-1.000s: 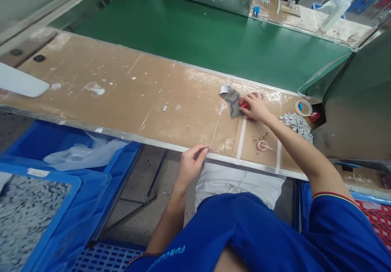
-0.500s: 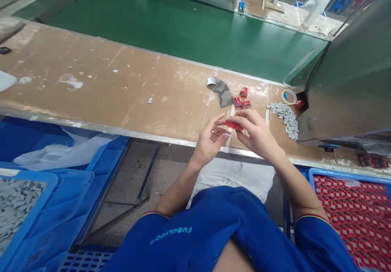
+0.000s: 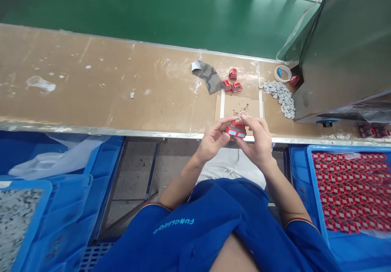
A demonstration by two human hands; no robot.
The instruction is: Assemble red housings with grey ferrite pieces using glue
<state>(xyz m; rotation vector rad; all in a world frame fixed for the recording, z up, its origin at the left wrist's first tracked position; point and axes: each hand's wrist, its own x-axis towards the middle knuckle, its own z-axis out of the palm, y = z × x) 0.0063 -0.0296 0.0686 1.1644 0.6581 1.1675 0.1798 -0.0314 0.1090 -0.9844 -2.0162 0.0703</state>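
Observation:
A small red plastic toy car body (image 3: 236, 129) with pale window panels is held over the table's front edge. My left hand (image 3: 211, 140) is closed on its left side, thumb and fingers pinching it. On the other side my right hand (image 3: 258, 140) grips the same piece, with the thumb below and the fingers above. Part of the piece is hidden behind the fingers. Beyond the hands, three similar red pieces (image 3: 233, 74) stand beside a camouflage-patterned cloth strip (image 3: 210, 77). A heap of small grey plastic parts (image 3: 283, 97) lies to the right.
A tape roll (image 3: 282, 74) lies near the metal housing (image 3: 342, 51) on the right. Behind the table (image 3: 100, 96) runs a green belt (image 3: 122, 15). A blue crate (image 3: 317, 206) of red pieces stands at right, another blue crate (image 3: 45, 198) with grey parts at left.
The view has tilted down and shifted. The red piece has been turned, so its pale windows now face me, and both hands still hold it.

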